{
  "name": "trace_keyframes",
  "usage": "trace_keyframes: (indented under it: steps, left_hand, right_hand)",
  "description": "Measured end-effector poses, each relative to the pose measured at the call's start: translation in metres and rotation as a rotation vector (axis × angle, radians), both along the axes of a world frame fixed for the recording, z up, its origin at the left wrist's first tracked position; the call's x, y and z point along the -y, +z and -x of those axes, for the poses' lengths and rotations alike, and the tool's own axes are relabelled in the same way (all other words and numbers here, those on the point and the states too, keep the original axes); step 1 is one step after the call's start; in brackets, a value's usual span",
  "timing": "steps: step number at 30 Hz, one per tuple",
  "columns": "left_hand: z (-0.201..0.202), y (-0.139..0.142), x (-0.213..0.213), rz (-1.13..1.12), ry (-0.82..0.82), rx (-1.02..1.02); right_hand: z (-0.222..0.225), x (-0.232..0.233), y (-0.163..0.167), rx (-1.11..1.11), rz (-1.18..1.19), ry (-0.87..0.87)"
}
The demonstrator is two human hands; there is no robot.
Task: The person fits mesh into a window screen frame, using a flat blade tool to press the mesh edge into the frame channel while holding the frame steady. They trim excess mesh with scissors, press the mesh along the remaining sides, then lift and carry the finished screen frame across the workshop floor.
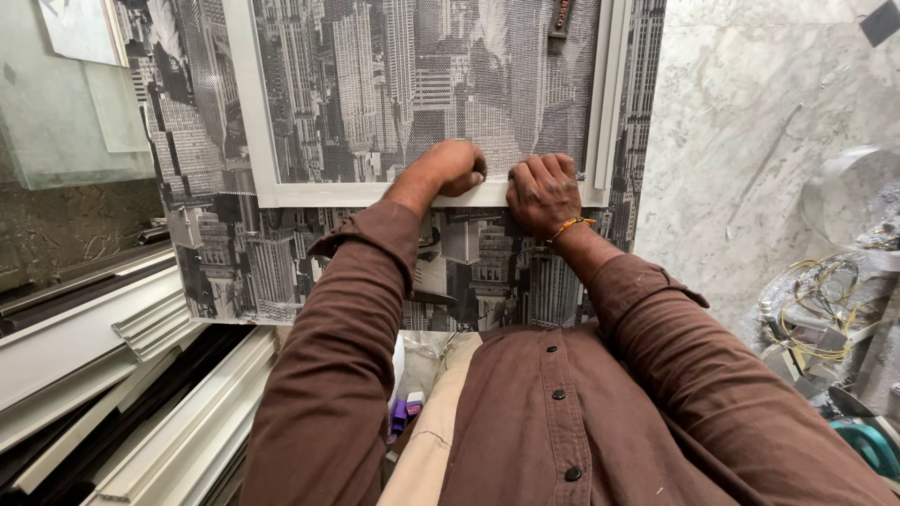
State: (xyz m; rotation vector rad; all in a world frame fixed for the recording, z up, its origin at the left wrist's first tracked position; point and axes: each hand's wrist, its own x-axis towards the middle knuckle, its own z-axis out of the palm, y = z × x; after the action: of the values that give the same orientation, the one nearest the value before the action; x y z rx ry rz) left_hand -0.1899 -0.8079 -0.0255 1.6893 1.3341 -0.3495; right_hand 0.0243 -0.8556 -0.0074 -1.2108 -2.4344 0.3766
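both hands (450, 169) (542, 192) pressing white frame (328, 194) edge

A white rectangular metal frame filled with fine grey mesh (427, 94) lies flat on a worktable covered in a black-and-white city-skyline print (234, 253). Its lower rail runs parallel to the table's near edge, a little in from it, and its lower left corner sits toward the table's left edge. The mesh lets the skyline print show through, and the frame's top runs out of view.

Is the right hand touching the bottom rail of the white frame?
Touching: the head view shows the right hand with fingers pressed on the white frame's bottom rail.
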Motion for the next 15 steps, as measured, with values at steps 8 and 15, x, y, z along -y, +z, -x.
trace_keyframes:
  steps: [8, 15]
  left_hand:
    - [0.024, 0.013, 0.027, -0.358, -0.050, 0.007]
    - [0.040, -0.010, 0.046, -0.400, 0.026, 0.020]
  right_hand:
    - [0.000, -0.002, 0.013, 0.015, 0.007, 0.007]
    - [0.046, 0.006, 0.008, -0.046, -0.069, 0.095]
